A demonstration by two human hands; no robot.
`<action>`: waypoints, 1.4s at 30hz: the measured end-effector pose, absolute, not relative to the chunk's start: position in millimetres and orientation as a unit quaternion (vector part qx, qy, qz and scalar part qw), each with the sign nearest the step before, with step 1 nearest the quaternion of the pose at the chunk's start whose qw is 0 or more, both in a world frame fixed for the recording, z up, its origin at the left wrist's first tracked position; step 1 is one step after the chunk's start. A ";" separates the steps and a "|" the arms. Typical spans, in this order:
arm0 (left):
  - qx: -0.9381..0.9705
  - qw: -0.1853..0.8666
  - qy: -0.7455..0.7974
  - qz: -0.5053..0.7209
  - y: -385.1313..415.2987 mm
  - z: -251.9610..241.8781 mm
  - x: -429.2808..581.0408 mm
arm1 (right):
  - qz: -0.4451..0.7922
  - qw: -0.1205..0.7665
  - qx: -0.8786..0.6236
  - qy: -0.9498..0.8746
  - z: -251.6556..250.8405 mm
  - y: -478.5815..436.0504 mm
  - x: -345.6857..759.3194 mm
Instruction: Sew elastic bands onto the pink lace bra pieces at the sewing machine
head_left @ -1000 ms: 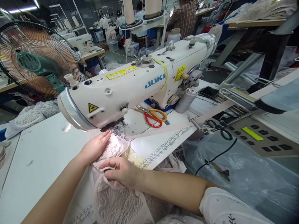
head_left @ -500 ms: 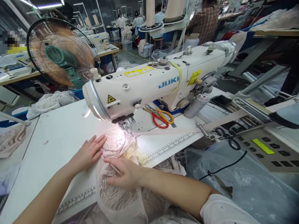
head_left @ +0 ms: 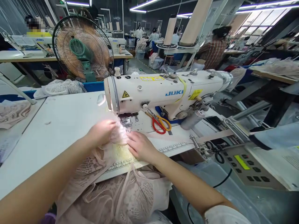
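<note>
A pale pink lace bra [head_left: 116, 137] lies under the lit needle area of the white sewing machine [head_left: 149, 90]. My left hand [head_left: 101, 132] pinches the lace at the left of the presser foot, its fingertips blurred by glare. On the right, my right hand [head_left: 141, 146] has its fingers closed on the edge of the same piece, close to the presser foot; the thumb is mostly hidden. A pale elastic band [head_left: 173, 137] runs in from the right toward this hand. More of the lace work, with cups and straps [head_left: 140, 193], hangs over the table's front edge.
Red and orange-handled scissors [head_left: 161, 123] lie beside the machine bed, near a grey thread cone [head_left: 192, 119]. A control panel [head_left: 247, 169] stands at right. Behind are a fan [head_left: 83, 49], lace pieces [head_left: 59, 88] and people at other machines.
My left hand has gone from lying flat to pinching the lace by the needle. My right hand has moved forward to the presser foot. The cup near the front edge has slid down, and the view has tilted up.
</note>
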State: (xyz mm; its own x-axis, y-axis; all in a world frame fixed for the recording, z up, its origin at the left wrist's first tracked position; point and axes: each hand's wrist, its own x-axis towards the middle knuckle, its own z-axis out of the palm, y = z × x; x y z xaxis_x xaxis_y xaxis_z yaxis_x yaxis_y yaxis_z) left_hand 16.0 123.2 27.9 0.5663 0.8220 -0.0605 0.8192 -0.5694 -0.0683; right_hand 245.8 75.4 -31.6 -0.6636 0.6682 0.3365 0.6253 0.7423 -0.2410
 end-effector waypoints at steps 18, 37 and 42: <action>-0.949 0.071 -0.294 -0.088 87.4 -23.6 25.6 | 0.043 0.267 -0.326 -0.906 -47.7 55.7 251.6; -0.958 0.059 -0.258 -0.109 117.7 -31.8 13.8 | 0.032 0.192 -0.364 -0.911 -50.2 53.8 251.2; -0.964 0.077 -0.232 -0.105 121.1 -32.2 10.6 | 0.047 0.197 -0.366 -0.908 -49.2 53.5 252.5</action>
